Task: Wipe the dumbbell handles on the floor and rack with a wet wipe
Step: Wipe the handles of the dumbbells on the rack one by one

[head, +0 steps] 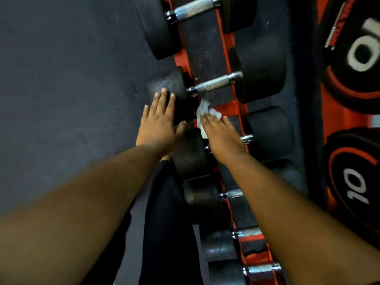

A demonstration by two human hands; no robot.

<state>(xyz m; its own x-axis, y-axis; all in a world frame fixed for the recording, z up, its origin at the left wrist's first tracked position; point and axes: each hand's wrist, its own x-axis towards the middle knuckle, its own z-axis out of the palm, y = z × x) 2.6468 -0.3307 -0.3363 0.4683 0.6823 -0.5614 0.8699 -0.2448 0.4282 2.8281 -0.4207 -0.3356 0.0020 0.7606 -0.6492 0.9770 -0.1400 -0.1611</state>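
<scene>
Several black dumbbells with knurled chrome handles lie across a red rack (pixel 228 58). One handle (pixel 216 83) shows bare just beyond my hands. My right hand (pixel 220 134) lies over the handle of the nearer dumbbell, fingers fairly straight, with a crumpled white wet wipe (pixel 204 112) sticking out under its fingertips. That handle is hidden except for its chrome end (pixel 247 138). My left hand (pixel 159 120) rests flat with spread fingers on the black head (pixel 170 85) of the dumbbell beyond.
Dark rubber floor (pixel 67 89) fills the left side. More dumbbells continue toward me along the rack, handles at the near handle (pixel 232 193). Large black and red weights marked 10 (pixel 355 186) stand at the right. My dark trouser leg (pixel 164 212) is below.
</scene>
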